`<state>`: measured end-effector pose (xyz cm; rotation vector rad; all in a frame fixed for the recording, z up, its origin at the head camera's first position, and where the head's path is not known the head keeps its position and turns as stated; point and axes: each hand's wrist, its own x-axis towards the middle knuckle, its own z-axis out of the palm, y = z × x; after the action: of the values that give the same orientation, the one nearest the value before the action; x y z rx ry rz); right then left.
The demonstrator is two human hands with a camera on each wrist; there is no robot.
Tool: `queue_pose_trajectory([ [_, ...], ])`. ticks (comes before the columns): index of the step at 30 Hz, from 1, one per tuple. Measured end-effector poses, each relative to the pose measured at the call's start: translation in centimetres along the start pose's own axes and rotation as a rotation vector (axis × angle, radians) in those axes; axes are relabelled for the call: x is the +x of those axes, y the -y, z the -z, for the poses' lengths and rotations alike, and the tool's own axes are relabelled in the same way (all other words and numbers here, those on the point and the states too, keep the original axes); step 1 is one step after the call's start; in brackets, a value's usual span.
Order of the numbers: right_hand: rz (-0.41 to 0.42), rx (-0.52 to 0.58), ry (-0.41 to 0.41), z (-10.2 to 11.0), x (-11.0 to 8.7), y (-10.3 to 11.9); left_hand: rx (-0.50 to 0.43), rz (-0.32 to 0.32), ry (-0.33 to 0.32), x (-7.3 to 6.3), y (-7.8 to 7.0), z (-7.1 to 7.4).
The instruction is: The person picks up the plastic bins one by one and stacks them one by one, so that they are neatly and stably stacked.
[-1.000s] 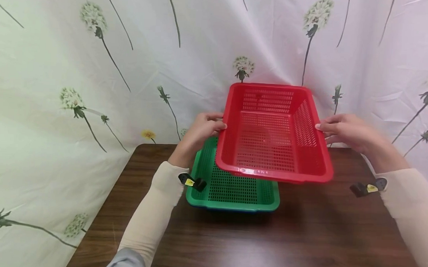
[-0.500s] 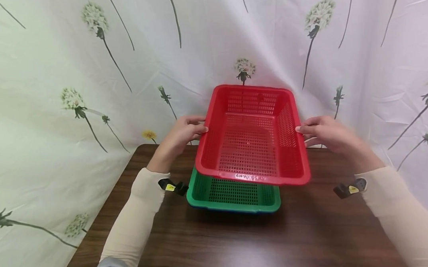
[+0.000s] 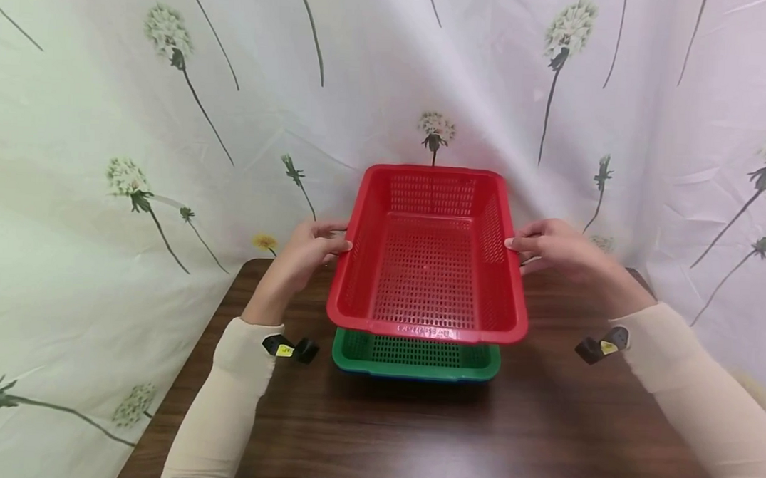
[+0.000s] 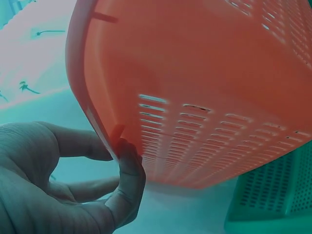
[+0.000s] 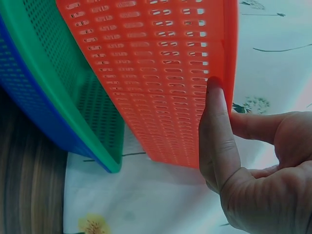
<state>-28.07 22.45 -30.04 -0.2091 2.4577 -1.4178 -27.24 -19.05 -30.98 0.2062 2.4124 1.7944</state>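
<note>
A red plastic basket (image 3: 426, 269) with slotted walls hangs in the air, its far side raised. My left hand (image 3: 305, 257) pinches its left rim, thumb on top and fingers beneath. At the opposite rim my right hand (image 3: 552, 250) grips it the same way. Below stands a green basket (image 3: 416, 371), mostly covered by the red one in the head view. The right wrist view shows the green basket nested in a blue basket (image 5: 36, 102). In the left wrist view the red basket's outer wall (image 4: 195, 73) fills most of the frame.
The baskets stand on a dark brown wooden table (image 3: 374, 438). Behind and to the left hangs a white cloth (image 3: 236, 83) printed with dandelions, close to the table's back edge.
Both hands have carried the red basket to the left and somewhat down, from right of the green basket to over it. The green basket has stayed in place.
</note>
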Motion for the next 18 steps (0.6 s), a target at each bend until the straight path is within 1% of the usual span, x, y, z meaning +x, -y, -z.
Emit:
queue_pose_trajectory([
  [4,0.015,0.028,0.004,-0.6,0.0,-0.2,0.006,0.007,-0.004,-0.1,0.8,0.2],
  [8,0.01,0.044,0.0,-1.2,0.0,-0.6,0.008,0.024,-0.002,-0.2,1.7,0.3],
  [15,-0.004,0.071,0.053,-2.4,0.9,-1.6,0.027,0.046,0.007,-0.7,3.3,0.7],
  [18,-0.001,0.083,0.058,-2.9,1.3,-2.0,0.041,0.054,0.012,-0.7,4.0,0.7],
])
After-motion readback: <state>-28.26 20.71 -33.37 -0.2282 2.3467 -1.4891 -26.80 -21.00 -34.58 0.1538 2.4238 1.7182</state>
